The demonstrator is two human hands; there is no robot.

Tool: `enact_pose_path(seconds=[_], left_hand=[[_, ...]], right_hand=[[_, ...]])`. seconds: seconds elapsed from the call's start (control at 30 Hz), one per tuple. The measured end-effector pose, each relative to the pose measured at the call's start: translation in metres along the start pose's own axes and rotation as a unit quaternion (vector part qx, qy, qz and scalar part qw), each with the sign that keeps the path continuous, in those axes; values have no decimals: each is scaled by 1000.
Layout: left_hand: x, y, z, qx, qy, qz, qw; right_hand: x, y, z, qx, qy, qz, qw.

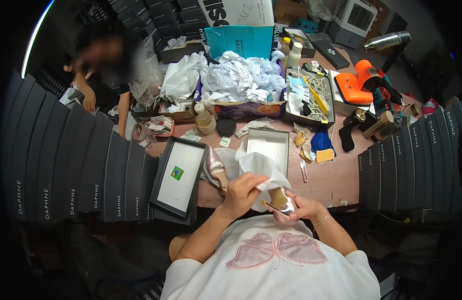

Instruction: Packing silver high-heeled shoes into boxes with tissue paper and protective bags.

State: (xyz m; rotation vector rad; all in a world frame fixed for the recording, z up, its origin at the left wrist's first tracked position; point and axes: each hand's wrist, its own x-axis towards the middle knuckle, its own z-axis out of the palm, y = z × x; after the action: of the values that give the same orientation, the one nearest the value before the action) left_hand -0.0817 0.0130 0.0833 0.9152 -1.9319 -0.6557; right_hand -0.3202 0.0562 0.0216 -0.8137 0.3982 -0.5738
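Spanning mid-frame, pink worktable [336, 175] carries open grey shoebox [267, 146] with white tissue paper [258, 167] spilling toward lower centre. Left hand [241, 192] pinches the tissue; right hand [303, 207] is clamped on metallic heeled shoe [281, 204], hands close together. Second shoe [217, 170] lies left of box.

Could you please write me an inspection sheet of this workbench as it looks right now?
Surface: brown table, crowded at the back, bare near the front right.
Job's things: shiny high-heeled shoe in the right hand; white tissue paper pinched by the left hand; second shoe lying beside an open shoe box; box lid at left.
Clutter: heap of crumpled white paper, bottles, orange tool.
Grippers: both hands closed on their items.
Cables: nothing seen.
Surroundings: rows of dark boxes on both sides; another person at far left.
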Motion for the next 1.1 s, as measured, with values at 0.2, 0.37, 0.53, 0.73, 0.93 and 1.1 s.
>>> enact_pose_path(seconds=[0.2, 0.37, 0.53, 0.73, 0.93, 1.1], left_hand=[[17, 42, 10, -18, -54, 264, 963], [-22, 23, 42, -45, -142, 206, 967], [-31, 36, 47, -101, -104, 175, 974], [-33, 16, 22, -21, 14, 14, 1000], [-26, -32, -2, -206, 130, -236, 941], [-45, 0, -7, -155, 57, -210, 964]], right_hand=[[42, -1, 37, 157, 265, -112, 945], [57, 32, -20, 64, 256, -189, 946], [53, 8, 28, 168, 286, -223, 917], [69, 3, -34, -612, 167, -193, 749], [28, -104, 70, -795, 204, -146, 552], [14, -75, 41, -639, 245, -134, 717]])
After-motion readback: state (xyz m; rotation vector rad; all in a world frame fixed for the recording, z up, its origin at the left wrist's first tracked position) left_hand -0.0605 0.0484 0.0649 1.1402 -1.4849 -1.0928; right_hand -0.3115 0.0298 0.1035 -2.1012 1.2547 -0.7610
